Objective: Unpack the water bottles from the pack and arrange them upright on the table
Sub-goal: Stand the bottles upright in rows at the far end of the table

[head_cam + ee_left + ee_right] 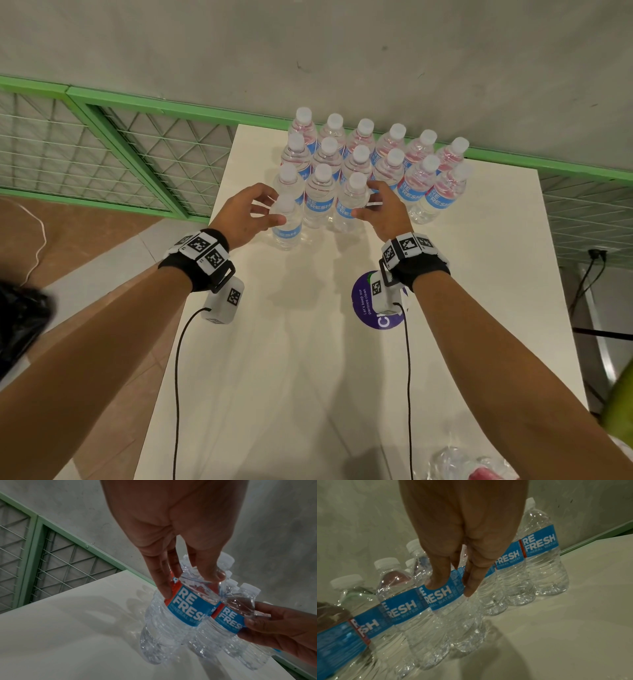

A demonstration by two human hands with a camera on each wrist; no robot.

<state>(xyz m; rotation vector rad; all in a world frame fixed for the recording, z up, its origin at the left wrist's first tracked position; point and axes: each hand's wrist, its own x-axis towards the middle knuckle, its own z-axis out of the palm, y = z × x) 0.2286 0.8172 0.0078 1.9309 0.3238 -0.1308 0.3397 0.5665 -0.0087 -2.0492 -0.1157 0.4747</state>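
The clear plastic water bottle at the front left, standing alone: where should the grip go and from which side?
Take the clear plastic water bottle round its shoulder just above the blue label, from the open left side; it stands upright, with neighbours crowding its right and rear.

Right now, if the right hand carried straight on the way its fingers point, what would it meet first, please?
The right hand would probably first meet the front bottle at its blue label, where its fingers already seem to touch.

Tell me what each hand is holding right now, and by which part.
The left hand grips the nearest bottle by its shoulder, just above the label. The right hand grips the neighbouring front bottle at the label band. Both bottles stand on the table.
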